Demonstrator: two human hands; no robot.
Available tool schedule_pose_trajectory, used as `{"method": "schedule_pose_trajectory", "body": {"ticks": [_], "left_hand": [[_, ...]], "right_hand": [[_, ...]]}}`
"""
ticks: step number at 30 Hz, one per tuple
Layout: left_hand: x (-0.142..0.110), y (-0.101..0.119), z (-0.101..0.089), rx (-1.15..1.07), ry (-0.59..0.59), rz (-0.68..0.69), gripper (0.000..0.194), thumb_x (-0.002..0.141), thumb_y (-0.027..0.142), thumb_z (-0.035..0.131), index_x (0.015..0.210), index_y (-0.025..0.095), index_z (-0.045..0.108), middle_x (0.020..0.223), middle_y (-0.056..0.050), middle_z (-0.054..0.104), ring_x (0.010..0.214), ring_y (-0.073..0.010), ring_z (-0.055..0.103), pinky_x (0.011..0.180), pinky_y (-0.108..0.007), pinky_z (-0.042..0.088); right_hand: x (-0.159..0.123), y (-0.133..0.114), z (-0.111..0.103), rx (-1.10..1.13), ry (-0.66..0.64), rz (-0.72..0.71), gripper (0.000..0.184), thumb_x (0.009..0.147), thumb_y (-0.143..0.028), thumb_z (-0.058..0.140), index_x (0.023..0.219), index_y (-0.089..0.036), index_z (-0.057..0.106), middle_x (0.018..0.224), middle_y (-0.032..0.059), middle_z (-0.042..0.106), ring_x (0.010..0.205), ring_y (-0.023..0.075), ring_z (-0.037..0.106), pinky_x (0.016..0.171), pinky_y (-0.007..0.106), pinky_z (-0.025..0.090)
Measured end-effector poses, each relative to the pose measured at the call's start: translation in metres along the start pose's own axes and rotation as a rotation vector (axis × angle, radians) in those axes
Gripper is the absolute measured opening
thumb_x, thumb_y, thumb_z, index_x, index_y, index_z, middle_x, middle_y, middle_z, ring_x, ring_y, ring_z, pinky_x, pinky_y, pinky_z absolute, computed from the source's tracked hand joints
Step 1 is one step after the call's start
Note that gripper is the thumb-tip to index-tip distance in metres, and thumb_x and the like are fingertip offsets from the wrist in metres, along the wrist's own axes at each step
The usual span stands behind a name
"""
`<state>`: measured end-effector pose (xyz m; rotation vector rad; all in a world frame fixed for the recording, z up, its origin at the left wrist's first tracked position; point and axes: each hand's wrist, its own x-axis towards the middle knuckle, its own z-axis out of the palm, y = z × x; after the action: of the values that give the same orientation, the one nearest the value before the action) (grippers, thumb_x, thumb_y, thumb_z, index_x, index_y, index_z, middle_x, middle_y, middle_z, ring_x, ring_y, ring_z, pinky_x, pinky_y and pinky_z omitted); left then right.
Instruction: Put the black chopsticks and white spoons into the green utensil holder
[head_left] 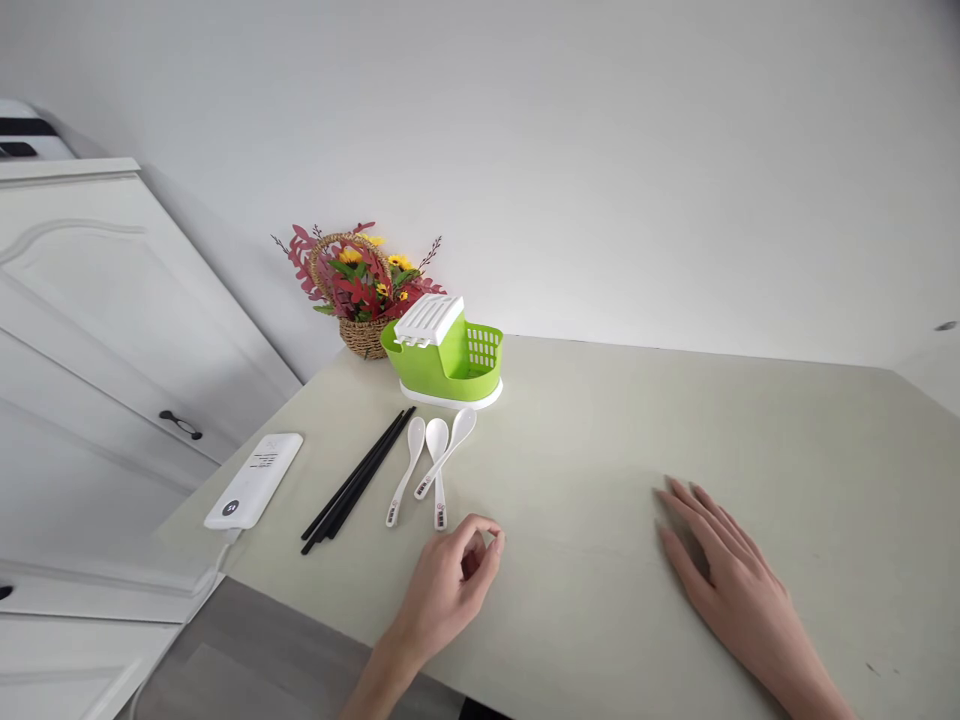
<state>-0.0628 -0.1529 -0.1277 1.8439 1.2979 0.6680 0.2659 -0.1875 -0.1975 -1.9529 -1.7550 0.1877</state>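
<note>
3 glossy white, oval-bowled, hard-looking spoons [437, 438] lie toward the bench's [585, 430] left edge, handles nearward, likely for easy grasping. The left hand [456, 575] curls narrow nearby, seemingly empty; the right hand [727, 560] rests flat, perhaps for support.

The left hand [454, 580] and right hand [731, 575] are bare, with slender, tapering fingers [697, 520]. Behind the fingers, each hand narrows to a bare wrist [406, 640] and smooth-contoured forearm [375, 685].
</note>
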Motion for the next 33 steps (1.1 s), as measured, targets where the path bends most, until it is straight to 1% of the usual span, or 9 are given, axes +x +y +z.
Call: {"method": "schedule_pose_trajectory", "body": {"ticks": [5, 10, 14, 19, 24, 29, 33], "left_hand": [[0.0003, -0.0003, -0.0001, -0.014, -0.008, -0.003, 0.024, 0.103, 0.042, 0.049, 0.097, 0.022, 0.062, 0.059, 0.007, 0.04, 0.053, -0.0108, 0.037, 0.05, -0.024, 0.027], [0.0012, -0.0009, 0.0003, -0.014, -0.007, -0.016, 0.023, 0.103, 0.041, 0.05, 0.096, 0.022, 0.061, 0.058, 0.008, 0.04, 0.053, -0.0107, 0.037, 0.052, -0.024, 0.028], [0.0016, -0.0011, 0.0007, -0.015, 0.006, -0.015, 0.022, 0.102, 0.04, 0.051, 0.096, 0.022, 0.062, 0.058, 0.008, 0.041, 0.053, -0.0108, 0.038, 0.052, -0.023, 0.03], [0.0021, -0.0017, 0.0007, -0.01, -0.004, -0.014, 0.023, 0.102, 0.041, 0.05, 0.097, 0.022, 0.062, 0.058, 0.007, 0.041, 0.053, -0.011, 0.038, 0.052, -0.024, 0.03], [0.0026, -0.002, 0.0008, -0.004, -0.002, -0.019, 0.023, 0.102, 0.041, 0.05, 0.098, 0.022, 0.062, 0.059, 0.007, 0.041, 0.053, -0.0112, 0.039, 0.052, -0.024, 0.03], [0.0022, -0.0023, 0.001, -0.011, -0.009, -0.02, 0.024, 0.103, 0.043, 0.049, 0.1, 0.022, 0.061, 0.059, 0.008, 0.04, 0.054, -0.0114, 0.038, 0.053, -0.024, 0.03], [0.0014, -0.003, 0.0007, -0.004, -0.01, -0.015, 0.026, 0.103, 0.045, 0.048, 0.101, 0.022, 0.061, 0.059, 0.007, 0.04, 0.054, -0.0117, 0.038, 0.053, -0.025, 0.029]], "right_hand": [[-0.0007, -0.002, -0.0017, 0.006, -0.018, 0.007, 0.054, 0.104, -0.053, 0.038, 0.154, -0.033, 0.045, 0.164, -0.0029, 0.04, 0.154, 0.0295, 0.032, 0.121, 0.057, 0.038], [-0.0007, 0.0006, -0.0002, -0.008, -0.019, 0.01, 0.054, 0.104, -0.054, 0.038, 0.154, -0.034, 0.045, 0.164, -0.0037, 0.04, 0.154, 0.0289, 0.032, 0.121, 0.058, 0.039], [-0.0004, 0.0005, 0.0001, -0.007, -0.006, -0.006, 0.054, 0.104, -0.053, 0.039, 0.154, -0.032, 0.046, 0.164, -0.0019, 0.041, 0.153, 0.0306, 0.034, 0.121, 0.059, 0.039], [-0.0003, -0.0021, -0.0013, -0.004, -0.002, 0.009, 0.053, 0.104, -0.052, 0.038, 0.153, -0.033, 0.047, 0.163, -0.0029, 0.042, 0.153, 0.0299, 0.033, 0.12, 0.058, 0.039], [-0.0007, -0.0034, -0.0037, -0.001, 0.004, 0.0, 0.053, 0.104, -0.052, 0.038, 0.153, -0.033, 0.047, 0.163, -0.002, 0.042, 0.153, 0.0306, 0.034, 0.121, 0.058, 0.038], [-0.0006, -0.004, -0.0037, -0.004, -0.005, 0.012, 0.053, 0.105, -0.052, 0.038, 0.152, -0.033, 0.047, 0.163, -0.0031, 0.042, 0.154, 0.029, 0.033, 0.122, 0.056, 0.037], [-0.0002, -0.0032, -0.0025, -0.001, -0.006, 0.015, 0.053, 0.104, -0.053, 0.037, 0.153, -0.033, 0.046, 0.164, -0.0033, 0.041, 0.154, 0.0291, 0.033, 0.121, 0.057, 0.039]]}}
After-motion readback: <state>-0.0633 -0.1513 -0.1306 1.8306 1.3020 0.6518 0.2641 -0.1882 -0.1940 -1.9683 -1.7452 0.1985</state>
